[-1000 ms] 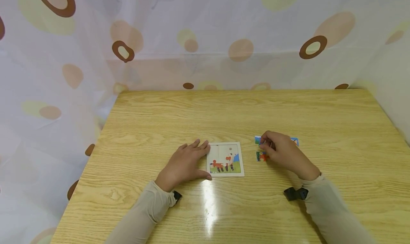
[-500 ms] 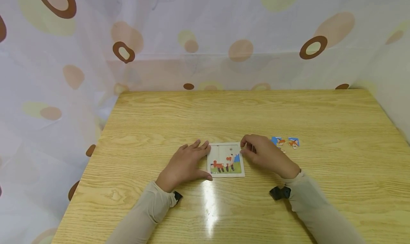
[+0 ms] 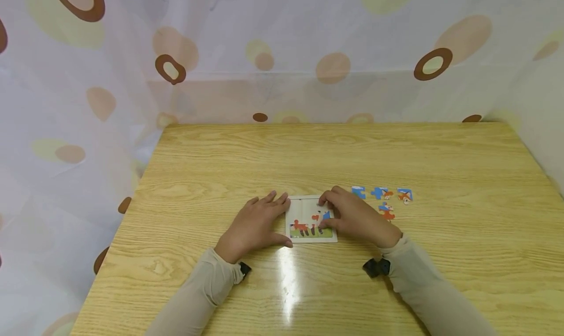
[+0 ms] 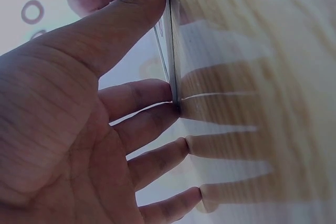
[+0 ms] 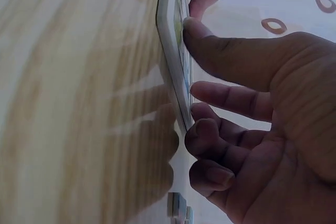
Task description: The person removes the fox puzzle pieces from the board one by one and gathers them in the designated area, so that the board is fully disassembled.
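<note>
Cloth with brown rings and pale spots hangs behind a wood-grained counter. Two sleeves, the left and the right, slant inward over it. The left hand is spread wide, its thumb at the near left corner of the puzzle board and two fingertips at its left edge; the other two rest on the counter. The right hand arches over the board's right side, fingers bent, a narrow gap between thumb and forefinger, thumb tip touching the picture; I cannot tell whether it holds a piece.

The board lies on the counter between the hands. It looks thin, stiff and light, likely to slide on the shiny top, so it is best held by its pale rim. Smallest, four loose pieces lie to its right, three in a row and one nearer. They seem light and rigid, best pinched by opposite edges.
</note>
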Demonstrator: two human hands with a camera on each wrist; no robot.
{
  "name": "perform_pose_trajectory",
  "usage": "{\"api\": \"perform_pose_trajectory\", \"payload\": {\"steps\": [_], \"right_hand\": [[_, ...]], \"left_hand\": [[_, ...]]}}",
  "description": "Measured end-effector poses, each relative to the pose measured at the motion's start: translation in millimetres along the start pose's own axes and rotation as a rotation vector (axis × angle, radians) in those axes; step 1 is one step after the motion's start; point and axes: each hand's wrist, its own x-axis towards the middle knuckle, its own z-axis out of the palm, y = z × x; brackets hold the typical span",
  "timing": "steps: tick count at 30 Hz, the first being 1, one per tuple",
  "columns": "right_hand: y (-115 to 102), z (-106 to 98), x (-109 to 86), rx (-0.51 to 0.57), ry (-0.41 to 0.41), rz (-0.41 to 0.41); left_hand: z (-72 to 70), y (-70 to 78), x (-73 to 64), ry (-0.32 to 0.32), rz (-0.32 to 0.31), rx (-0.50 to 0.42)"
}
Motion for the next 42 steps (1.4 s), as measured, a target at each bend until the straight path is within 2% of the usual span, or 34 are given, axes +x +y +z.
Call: {"api": "perform_pose_trajectory", "payload": {"steps": [11, 27, 42], "right_hand": [[-1.1, 1.7, 0.0, -0.011, -0.005, -0.008], [-2.9, 2.4, -1.5, -0.002, 0.003, 0.04], [-1.1, 0.3, -2.0, 0.196, -0.022, -0.047]], "left_hand": [[-0.4, 0.9, -0.9, 0.003, 0.002, 0.001], [0.3, -0.6, -0.8, -0.006, -0.001, -0.007], [-1.1, 0.1, -0.7, -0.007, -0.002, -0.016]]}}
